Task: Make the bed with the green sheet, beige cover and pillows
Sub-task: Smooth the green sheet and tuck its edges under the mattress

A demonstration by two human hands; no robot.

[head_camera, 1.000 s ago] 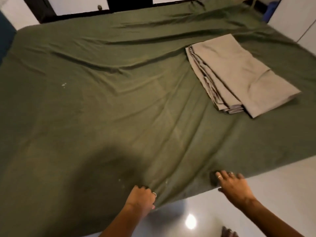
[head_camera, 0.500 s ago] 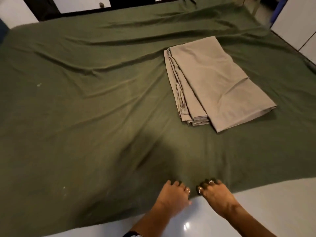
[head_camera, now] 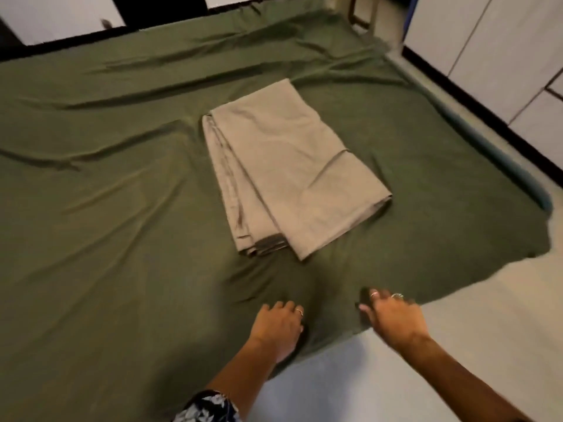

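Gripping the green sheet (head_camera: 122, 239) hem, left hand (head_camera: 278, 327) and right hand (head_camera: 393, 318) stand slightly apart; beyond them, a hard tug could topple the folded beige cover (head_camera: 289, 172).

Left hand (head_camera: 278, 325) palm-down, fingers curled; right hand (head_camera: 393, 315) likewise.

One wrinkled dark green fabric sheet (head_camera: 122, 239); one folded beige cloth cover (head_camera: 289, 166) at its centre; two bare hands at six o'clock, left hand (head_camera: 278, 325) and right hand (head_camera: 393, 315).
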